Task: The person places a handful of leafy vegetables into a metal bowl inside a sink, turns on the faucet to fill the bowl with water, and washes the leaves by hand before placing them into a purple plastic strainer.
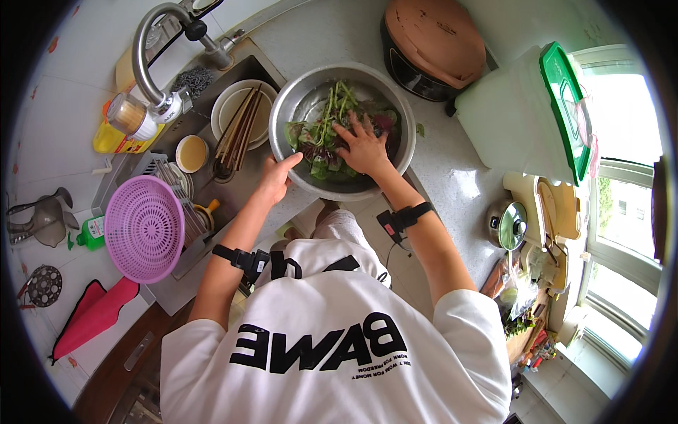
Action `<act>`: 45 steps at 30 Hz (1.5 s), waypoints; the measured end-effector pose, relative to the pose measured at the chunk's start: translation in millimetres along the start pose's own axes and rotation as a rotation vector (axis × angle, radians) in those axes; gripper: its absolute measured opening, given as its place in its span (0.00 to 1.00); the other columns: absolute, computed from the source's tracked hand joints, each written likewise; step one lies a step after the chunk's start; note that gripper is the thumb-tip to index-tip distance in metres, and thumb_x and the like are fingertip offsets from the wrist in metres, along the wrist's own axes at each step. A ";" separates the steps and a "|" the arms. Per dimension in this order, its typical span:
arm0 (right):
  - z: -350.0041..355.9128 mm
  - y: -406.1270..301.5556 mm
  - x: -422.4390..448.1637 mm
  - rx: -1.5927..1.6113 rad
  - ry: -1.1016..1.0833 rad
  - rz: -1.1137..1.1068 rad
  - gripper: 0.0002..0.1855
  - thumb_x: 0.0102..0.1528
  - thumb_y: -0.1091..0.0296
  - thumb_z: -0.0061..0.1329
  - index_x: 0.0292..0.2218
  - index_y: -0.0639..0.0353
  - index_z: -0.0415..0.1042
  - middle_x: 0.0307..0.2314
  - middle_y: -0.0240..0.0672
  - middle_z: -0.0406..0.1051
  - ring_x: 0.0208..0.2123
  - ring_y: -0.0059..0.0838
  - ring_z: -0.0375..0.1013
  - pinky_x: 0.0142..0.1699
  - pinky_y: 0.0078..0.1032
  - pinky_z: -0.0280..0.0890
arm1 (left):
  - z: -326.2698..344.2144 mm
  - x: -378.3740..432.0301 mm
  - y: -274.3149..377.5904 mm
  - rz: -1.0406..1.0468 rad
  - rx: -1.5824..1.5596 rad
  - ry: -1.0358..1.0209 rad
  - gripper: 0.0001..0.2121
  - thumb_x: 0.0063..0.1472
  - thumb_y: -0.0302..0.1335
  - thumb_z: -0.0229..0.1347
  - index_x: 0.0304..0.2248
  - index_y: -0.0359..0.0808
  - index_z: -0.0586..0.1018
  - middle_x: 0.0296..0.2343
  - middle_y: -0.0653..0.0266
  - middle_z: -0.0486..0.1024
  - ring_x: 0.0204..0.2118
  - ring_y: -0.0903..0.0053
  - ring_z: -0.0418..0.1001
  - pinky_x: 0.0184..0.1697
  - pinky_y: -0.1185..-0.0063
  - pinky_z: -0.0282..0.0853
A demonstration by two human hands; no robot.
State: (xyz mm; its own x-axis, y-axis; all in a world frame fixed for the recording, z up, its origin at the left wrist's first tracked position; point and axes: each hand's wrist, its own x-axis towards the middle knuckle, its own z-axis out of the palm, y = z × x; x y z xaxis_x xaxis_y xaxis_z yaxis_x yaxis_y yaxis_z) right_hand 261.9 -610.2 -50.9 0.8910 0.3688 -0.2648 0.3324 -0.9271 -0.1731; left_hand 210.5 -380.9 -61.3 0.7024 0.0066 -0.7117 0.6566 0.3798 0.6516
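Observation:
A wide stainless steel basin point(288, 95) stands on the counter at the sink's right edge. Leafy greens point(328, 119) with green stems and some purple-red leaves lie inside it. My left hand point(276, 179) grips the basin's near-left rim, its thumb over the edge. Inside the basin, my right hand point(364, 148) rests on the leaves with its fingers spread. Whether any leaf is pinched under the palm is hidden. A small loose leaf point(420, 129) lies on the counter just right of the basin.
In the sink point(254, 58) at left are white bowls point(225, 114) with several chopsticks point(246, 127) across them. A faucet point(143, 58) arches above. A purple plastic colander point(144, 229) sits over the sink's near end. A lidded black pot point(434, 47) and a green-lidded bin point(508, 106) stand to the right.

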 end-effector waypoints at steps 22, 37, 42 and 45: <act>13.1 26.5 20.6 0.103 0.065 -0.002 0.32 0.56 0.52 0.42 0.61 0.34 0.53 0.64 0.39 0.35 0.64 0.56 0.34 0.60 0.66 0.29 | 117.2 42.4 -4.9 0.647 1.795 0.092 0.49 0.45 0.42 0.60 0.62 0.34 0.47 0.61 0.43 0.37 0.63 0.41 0.29 0.59 0.43 0.24; -32.1 21.1 16.7 0.276 -0.014 0.002 0.27 0.49 0.57 0.51 0.51 0.45 0.68 0.51 0.45 0.62 0.50 0.51 0.65 0.50 0.60 0.58 | 99.7 18.9 25.2 0.601 1.586 0.022 0.41 0.48 0.37 0.59 0.57 0.27 0.56 0.58 0.36 0.45 0.60 0.43 0.46 0.62 0.55 0.42; -10.3 55.4 63.2 0.284 0.428 0.052 0.18 0.51 0.62 0.50 0.43 0.57 0.70 0.34 0.48 0.71 0.39 0.51 0.72 0.41 0.40 0.70 | 108.5 15.6 20.2 0.937 1.645 0.048 0.30 0.55 0.39 0.56 0.57 0.45 0.63 0.59 0.50 0.49 0.58 0.43 0.50 0.57 0.46 0.45; -6.1 42.2 57.5 0.209 0.275 0.131 0.20 0.52 0.64 0.50 0.46 0.59 0.67 0.29 0.45 0.73 0.34 0.51 0.74 0.39 0.43 0.69 | 99.1 17.1 9.5 0.840 1.802 0.090 0.29 0.55 0.42 0.55 0.56 0.43 0.66 0.59 0.50 0.49 0.57 0.43 0.51 0.58 0.47 0.45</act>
State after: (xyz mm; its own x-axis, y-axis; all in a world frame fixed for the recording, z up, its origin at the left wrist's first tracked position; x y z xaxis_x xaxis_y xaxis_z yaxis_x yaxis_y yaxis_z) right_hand 329.1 -628.5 -67.6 0.9810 0.1904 -0.0371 0.1655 -0.9213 -0.3519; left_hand 255.9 -468.9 -41.3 0.9515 -0.2863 -0.1124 -0.2616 -0.9455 0.1942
